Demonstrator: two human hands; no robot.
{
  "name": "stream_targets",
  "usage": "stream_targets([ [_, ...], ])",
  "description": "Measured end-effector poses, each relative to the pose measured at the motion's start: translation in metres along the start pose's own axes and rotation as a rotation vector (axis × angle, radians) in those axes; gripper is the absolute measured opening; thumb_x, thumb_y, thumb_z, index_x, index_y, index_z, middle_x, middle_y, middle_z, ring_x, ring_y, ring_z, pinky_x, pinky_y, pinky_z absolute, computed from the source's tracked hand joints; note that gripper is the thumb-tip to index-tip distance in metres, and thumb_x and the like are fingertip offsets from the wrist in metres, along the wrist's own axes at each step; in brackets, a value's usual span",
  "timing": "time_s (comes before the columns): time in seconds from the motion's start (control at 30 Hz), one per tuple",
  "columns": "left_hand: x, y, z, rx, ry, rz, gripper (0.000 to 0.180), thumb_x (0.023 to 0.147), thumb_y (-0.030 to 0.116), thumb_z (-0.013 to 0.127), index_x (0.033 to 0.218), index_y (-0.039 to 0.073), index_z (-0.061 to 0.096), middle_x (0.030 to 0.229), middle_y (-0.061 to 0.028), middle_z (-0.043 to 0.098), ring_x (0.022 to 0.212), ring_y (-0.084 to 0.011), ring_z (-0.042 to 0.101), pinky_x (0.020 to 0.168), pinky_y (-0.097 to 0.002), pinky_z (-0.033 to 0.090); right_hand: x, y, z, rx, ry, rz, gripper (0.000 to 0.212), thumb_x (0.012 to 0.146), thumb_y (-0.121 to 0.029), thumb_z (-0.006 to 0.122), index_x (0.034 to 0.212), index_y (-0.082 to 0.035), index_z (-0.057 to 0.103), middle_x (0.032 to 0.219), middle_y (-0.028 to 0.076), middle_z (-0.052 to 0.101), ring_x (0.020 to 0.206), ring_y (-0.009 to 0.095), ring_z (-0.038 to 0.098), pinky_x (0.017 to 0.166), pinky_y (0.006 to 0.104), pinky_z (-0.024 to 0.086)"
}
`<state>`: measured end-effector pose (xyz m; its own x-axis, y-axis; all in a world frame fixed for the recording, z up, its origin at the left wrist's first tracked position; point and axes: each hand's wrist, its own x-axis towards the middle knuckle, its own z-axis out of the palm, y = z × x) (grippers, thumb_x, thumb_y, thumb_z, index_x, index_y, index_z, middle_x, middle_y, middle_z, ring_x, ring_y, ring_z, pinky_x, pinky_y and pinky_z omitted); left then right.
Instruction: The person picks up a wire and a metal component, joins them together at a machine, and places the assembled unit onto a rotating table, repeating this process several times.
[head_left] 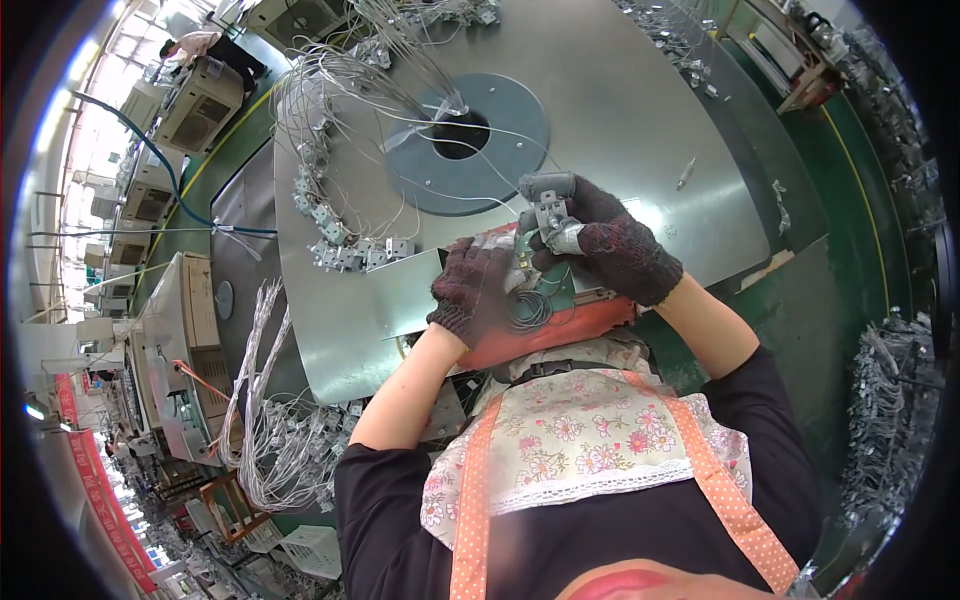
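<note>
My right hand (620,250), in a dark knitted glove, grips a grey metal part (551,208) with a bracket and a rounded end. It is held up over the near edge of the metal table (630,120). Close beside it on the left, my left hand (473,280) wears a similar glove and has its fingers curled, with pale wrapping on the tips. Whatever lies under those fingertips is too small and covered to tell. A coil of thin grey wire (531,312) hangs just below the hands, over a red cloth (590,325) at my lap.
A grey round plate (400,165) with a dark central hole sits on the table. Many pale wires (330,75) run from it to an arc of small metal parts (330,230). More wire bundles (265,450) hang at left. A person (215,50) stands far left.
</note>
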<state>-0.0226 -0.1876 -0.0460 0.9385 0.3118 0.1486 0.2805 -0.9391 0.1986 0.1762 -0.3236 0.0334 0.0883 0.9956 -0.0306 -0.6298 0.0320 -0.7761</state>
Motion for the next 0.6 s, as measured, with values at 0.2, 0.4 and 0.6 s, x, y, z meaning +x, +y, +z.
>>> stream_targets([
  [0.2, 0.006, -0.003, -0.003, 0.005, -0.023, 0.013, 0.051, 0.092, 0.036, 0.064, 0.131, 0.004, 0.061, 0.128, -0.0207, 0.066, 0.123, -0.0341, 0.061, 0.112, -0.0514, 0.039, 0.006, 0.0, 0.008, 0.019, 0.009, -0.058, 0.063, 0.086, -0.009, 0.068, 0.145, -0.003, 0.046, 0.115, 0.009, 0.062, 0.106, 0.019, 0.064, 0.094, 0.0345, 0.054],
  [0.4, -0.015, -0.015, 0.052, -0.055, 0.281, 0.012, 0.021, 0.088, 0.022, 0.058, 0.098, 0.004, 0.062, 0.087, -0.0189, 0.06, 0.089, -0.0376, 0.059, 0.098, -0.0509, 0.045, -0.002, -0.004, 0.025, -0.085, 0.126, 0.005, 0.059, 0.089, -0.015, 0.071, 0.144, -0.007, 0.05, 0.112, 0.006, 0.063, 0.098, 0.018, 0.065, 0.084, 0.0341, 0.057],
  [0.6, 0.004, -0.002, -0.004, -0.139, -0.031, -0.09, 0.025, 0.088, 0.024, 0.062, 0.104, 0.006, 0.067, 0.102, -0.0202, 0.07, 0.094, -0.0382, 0.068, 0.094, -0.0476, 0.049, -0.034, 0.001, 0.004, -0.108, 0.239, -0.071, 0.065, 0.09, -0.019, 0.071, 0.147, -0.001, 0.046, 0.126, 0.015, 0.062, 0.108, 0.024, 0.066, 0.09, 0.0354, 0.057],
])
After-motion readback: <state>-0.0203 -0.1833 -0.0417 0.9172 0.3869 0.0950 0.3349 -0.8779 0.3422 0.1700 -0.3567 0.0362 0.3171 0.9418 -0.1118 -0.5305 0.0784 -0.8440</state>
